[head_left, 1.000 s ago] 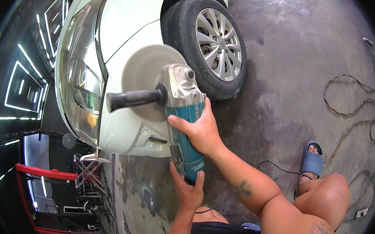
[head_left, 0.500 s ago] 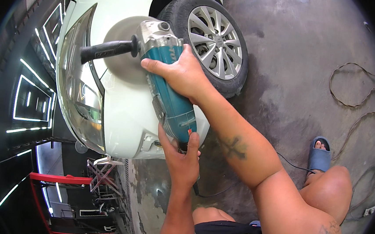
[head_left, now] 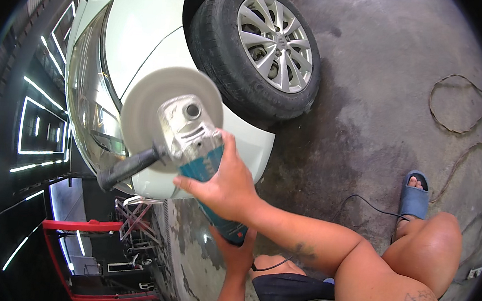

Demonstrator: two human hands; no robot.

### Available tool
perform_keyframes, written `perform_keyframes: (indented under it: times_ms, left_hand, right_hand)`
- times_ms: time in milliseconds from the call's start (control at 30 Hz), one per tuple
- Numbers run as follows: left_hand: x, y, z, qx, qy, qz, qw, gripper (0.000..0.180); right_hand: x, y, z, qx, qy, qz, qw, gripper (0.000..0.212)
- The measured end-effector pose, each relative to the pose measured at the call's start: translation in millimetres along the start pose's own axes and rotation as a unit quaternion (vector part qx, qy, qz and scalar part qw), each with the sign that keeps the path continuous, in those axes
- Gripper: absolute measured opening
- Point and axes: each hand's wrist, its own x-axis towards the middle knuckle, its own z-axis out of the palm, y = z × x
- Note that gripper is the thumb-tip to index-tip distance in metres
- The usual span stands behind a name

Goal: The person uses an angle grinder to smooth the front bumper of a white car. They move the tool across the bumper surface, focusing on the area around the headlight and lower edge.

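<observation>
Concrete floor (head_left: 363,103), right hand (head_left: 225,190) — gripping polisher (head_left: 200,165)

Polisher (head_left: 183,123) across front of bumper (head_left: 247,145), headlight (head_left: 88,82) to its left, wheel (head_left: 277,46) beyond, upper right. Right hand (head_left: 224,186) forward of left hand (head_left: 237,250) along tool. On floor (head_left: 363,103) at right: sandal (head_left: 416,202), cable loops (head_left: 430,101) beyond it.

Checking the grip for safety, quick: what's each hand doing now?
Left hand: closed, holding the teal polisher by its rear end.
Right hand: closed, holding it nearer the disc.
</observation>
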Motion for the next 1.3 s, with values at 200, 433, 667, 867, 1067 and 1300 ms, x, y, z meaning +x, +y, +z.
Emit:
perform_keyframes:
  times_ms: [200, 433, 667, 867, 1067, 1300]
  left_hand:
    - [-19.1, 10.2, 3.4, -0.093, 0.033, -0.060, 0.993, 0.081]
    - [40.3, 64.3, 32.4, 0.049, -0.010, 0.037, 0.998, 0.083]
    - [86.5, 133.5, 59.0, -0.097, -0.035, -0.003, 0.995, 0.100]
    - [45.8, 55.3, 38.6, -0.044, 0.012, 0.013, 0.999, 0.078]
    - [-30.4, -40.7, -7.9, 0.038, 0.008, -0.015, 0.999, 0.064]
    - [-34.7, -17.7, 4.3, 0.053, 0.034, -0.003, 0.998, 0.060]
  right_hand:
    - [-18.1, -5.7, 14.8, -0.046, -0.055, -0.036, 0.997, 0.120]
    - [60.5, -26.7, -24.1, -0.024, 0.003, -0.022, 0.999, 0.123]
    - [141.8, -74.1, -50.1, 0.001, -0.010, -0.031, 0.999, 0.123]
    - [64.1, -37.7, -0.4, -0.051, -0.022, -0.077, 0.996, 0.124]
    - [-40.7, 2.2, 31.6, -0.112, -0.049, -0.071, 0.990, 0.123]
    - [-37.1, 7.3, 28.4, -0.121, -0.053, -0.118, 0.984, 0.125]
